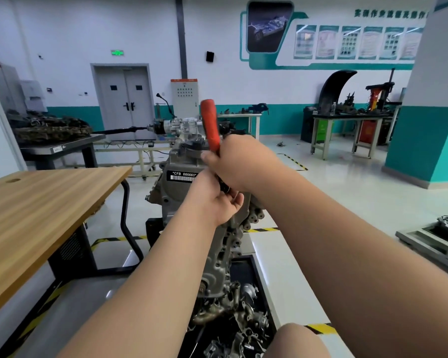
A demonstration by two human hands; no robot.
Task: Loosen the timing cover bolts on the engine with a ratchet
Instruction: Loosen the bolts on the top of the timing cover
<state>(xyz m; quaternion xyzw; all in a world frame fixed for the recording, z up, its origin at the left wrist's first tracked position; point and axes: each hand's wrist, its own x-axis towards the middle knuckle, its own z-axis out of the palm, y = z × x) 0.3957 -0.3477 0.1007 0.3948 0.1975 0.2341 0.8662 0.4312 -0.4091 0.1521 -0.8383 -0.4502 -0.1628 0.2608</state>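
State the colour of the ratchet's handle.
Orange-red; the ratchet shows best in the head view.

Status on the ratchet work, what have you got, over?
Right grip holds ratchet handle, left grip holds its head. Ratchet against engine. Bolt not visible.

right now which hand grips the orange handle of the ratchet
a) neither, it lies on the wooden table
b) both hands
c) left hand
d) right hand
d: the right hand is wrapped round the orange handle of the ratchet, while the left hand holds lower down, at its dark head end against the engine.
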